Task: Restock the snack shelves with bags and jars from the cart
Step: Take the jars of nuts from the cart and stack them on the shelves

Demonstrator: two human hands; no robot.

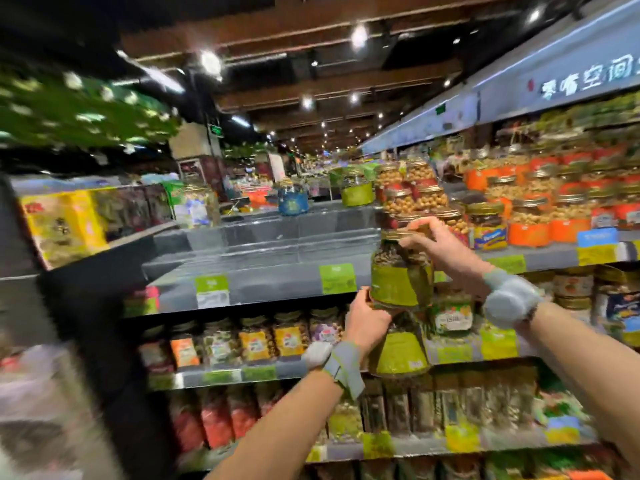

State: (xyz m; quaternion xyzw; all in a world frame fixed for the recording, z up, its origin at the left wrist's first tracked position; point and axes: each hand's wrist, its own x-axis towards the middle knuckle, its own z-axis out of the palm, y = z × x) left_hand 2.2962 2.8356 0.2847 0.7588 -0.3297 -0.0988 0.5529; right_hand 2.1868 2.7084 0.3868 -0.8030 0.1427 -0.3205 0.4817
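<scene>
Left hand [367, 322] cups the base of a green-labelled jar [398, 282]; right hand [434, 242] grips its gold lid, the jar held aloft before the grey upper shelf [263, 265].

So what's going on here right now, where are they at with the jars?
A person holds a green-labelled jar up in front of the snack shelves. The right hand grips its gold lid from above, and the left hand holds its base. The jar is in the air, not yet set down. Behind it, the upper shelf has a bare grey stretch, with orange-labelled jars packed in rows to the right.
</scene>
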